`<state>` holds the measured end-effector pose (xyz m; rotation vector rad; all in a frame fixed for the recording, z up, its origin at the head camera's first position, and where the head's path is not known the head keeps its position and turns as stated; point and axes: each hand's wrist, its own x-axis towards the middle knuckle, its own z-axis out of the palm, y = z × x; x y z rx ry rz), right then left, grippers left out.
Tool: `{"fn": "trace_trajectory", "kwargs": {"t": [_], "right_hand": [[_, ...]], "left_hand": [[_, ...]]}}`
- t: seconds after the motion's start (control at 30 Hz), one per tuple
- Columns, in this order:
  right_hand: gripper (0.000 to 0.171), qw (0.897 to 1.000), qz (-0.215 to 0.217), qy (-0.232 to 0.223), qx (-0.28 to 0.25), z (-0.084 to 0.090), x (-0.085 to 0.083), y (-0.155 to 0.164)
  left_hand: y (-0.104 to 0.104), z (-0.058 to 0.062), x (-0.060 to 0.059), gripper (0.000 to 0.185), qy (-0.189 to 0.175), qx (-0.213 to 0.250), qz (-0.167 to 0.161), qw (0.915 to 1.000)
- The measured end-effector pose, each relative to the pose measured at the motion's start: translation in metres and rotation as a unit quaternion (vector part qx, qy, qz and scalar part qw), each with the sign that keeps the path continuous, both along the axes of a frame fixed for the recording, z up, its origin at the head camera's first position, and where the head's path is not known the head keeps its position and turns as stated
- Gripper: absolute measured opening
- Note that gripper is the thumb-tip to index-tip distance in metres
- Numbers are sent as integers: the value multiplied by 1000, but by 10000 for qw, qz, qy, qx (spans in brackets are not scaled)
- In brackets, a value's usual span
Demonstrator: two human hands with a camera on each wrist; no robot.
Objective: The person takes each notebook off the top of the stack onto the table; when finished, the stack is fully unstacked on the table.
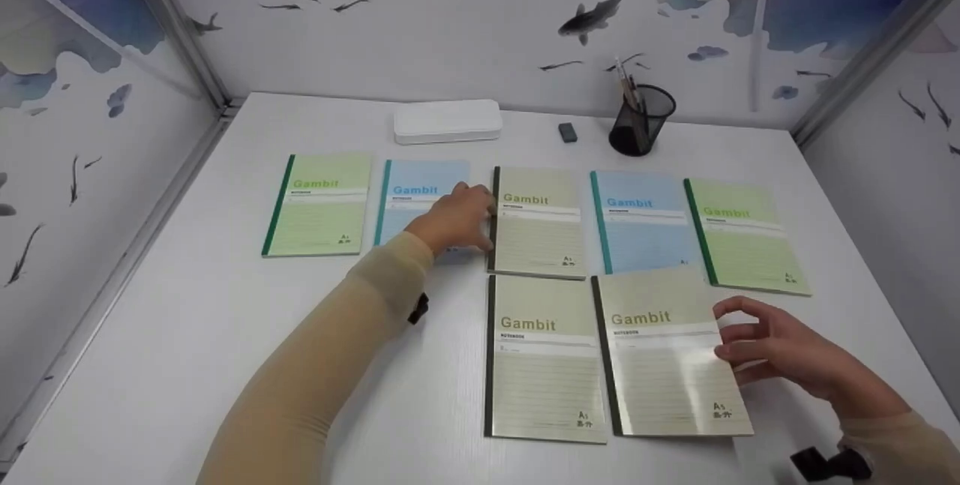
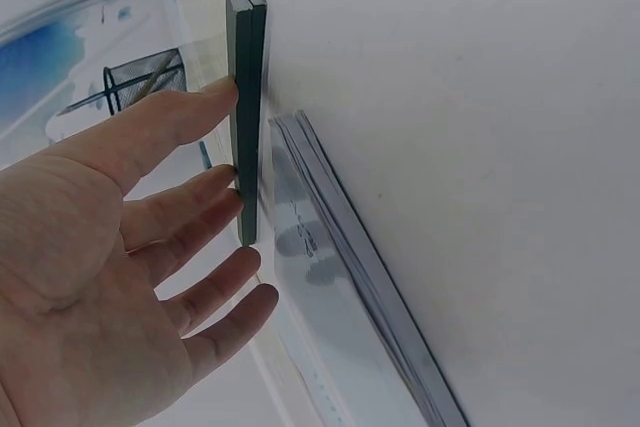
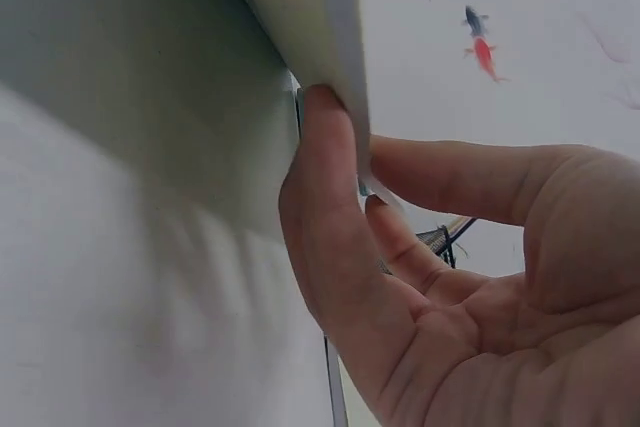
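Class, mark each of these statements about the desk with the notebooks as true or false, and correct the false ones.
1. Seven notebooks lie on the white table. True.
2. The left hand touches the spine edge of the middle back-row notebook. True.
3. The pen holder lies tipped over. False: it stands upright with pens in it.
4. The right hand is at the right edge of the front right notebook. True.
5. The white case sits on top of a blue notebook. False: it lies on the table behind the notebooks.

Head view looks down over the table (image 1: 225,305) — wrist views sit close at notebook edges.
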<state>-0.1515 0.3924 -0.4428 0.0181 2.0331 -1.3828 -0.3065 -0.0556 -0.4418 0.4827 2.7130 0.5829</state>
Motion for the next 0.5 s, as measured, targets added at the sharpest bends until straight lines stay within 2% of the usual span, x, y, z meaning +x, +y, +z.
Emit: {"fn": "trace_trajectory", "kwargs": {"t": [0.27,0.5], "right_hand": [[54,9943,147,118,1049,0,7,-6],[76,9848,-21,328,1706,1,11,-15]], "left_hand": [[2,4,1,68,-147,35,131,9998],[2,1,1,68,-96,49,110,9999]]}}
